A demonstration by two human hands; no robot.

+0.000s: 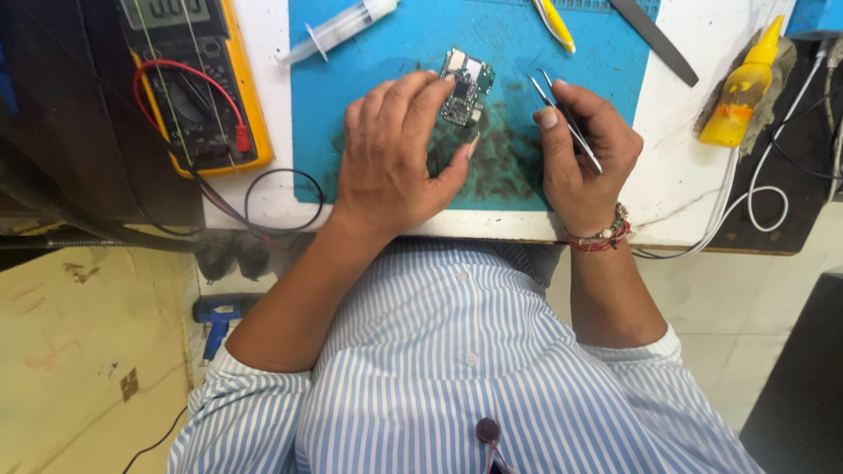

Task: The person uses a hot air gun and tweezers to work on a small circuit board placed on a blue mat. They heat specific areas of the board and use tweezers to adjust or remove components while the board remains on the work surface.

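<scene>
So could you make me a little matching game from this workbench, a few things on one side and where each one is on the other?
Things:
1. circuit board
2. tweezers
3. yellow squeeze bottle
4. multimeter

Places:
A. far left, with red and black leads
B. under the left hand's fingertips, on the blue mat
C. pinched in the right hand
D. far right, lying on a grey rag

Pairs: 1-B, 2-C, 3-D, 4-A
</scene>
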